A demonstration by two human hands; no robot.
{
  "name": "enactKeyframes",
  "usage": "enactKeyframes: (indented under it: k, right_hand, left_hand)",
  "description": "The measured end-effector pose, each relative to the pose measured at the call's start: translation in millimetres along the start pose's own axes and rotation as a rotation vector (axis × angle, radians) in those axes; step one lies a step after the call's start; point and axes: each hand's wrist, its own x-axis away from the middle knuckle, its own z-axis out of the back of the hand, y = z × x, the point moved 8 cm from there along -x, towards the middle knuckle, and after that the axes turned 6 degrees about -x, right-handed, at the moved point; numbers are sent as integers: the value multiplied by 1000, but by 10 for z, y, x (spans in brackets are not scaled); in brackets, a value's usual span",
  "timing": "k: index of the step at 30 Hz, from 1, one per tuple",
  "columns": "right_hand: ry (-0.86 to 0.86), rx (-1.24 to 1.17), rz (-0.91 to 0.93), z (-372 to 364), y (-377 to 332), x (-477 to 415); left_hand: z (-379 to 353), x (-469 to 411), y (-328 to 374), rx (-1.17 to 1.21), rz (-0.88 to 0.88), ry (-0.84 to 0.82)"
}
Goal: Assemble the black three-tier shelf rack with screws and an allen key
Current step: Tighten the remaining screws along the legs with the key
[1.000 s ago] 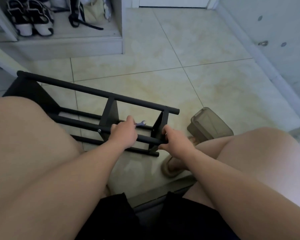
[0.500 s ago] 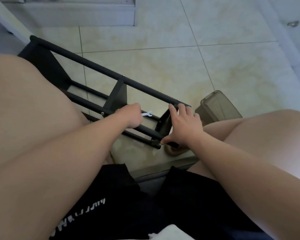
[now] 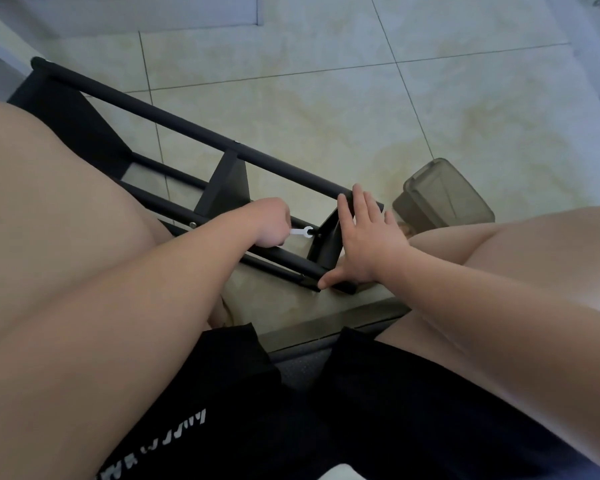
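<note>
Rack: the black metal three-tier shelf rack (image 3: 201,136) is lying on its side on the pale tiled floor (image 3: 326,109), its long tubes running from upper left down toward lower right, between the person's knees.
Left hand: the left hand (image 3: 269,221) is closing in a fist around the handle of a small flat silver spanner (image 3: 303,232); only the open-jawed head is showing past the knuckles.
Right hand: the right hand (image 3: 364,244) is lying open, fingers spread, pressing flat on the black end panel (image 3: 326,244) at the rack's near end, thumb touching the lower tube's tip; it is gripping nothing.
Key relation: the spanner's head is pointing right, sitting at the joint where a tube meets the end panel, just beside the right hand; the tool's axis is lying roughly along the tube.
Judgement: the left hand is nearer the fastener and is probably turning it, while the right is steadying the panel against the twist.
Nearby: a smoky translucent plastic bin (image 3: 440,195) is standing just beyond the right hand.
</note>
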Motion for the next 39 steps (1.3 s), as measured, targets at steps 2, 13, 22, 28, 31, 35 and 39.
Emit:
enactKeyframes:
  k: [2, 13, 22, 28, 31, 35, 39]
  right_hand:
    - [5, 30, 17, 11, 17, -10]
    - [63, -42, 62, -101, 87, -93]
    - [35, -80, 89, -140, 110, -125]
    - [36, -100, 89, -133, 99, -124]
    - [38, -101, 86, -135, 85, -131]
    - [34, -116, 87, -136, 79, -148]
    - [30, -120, 87, -143, 76, -147]
  left_hand:
    - [3, -59, 73, 27, -47, 8]
    - [-38, -389, 114, 82, -54, -72]
    - [-256, -455, 278, 429, -91, -301]
    - [-382, -435, 316, 740, -7, -374]
    - [-383, -440, 290, 794, 41, -340]
    - [-357, -443, 293, 810, 65, -285]
    - [-323, -435, 309, 762, 66, -253]
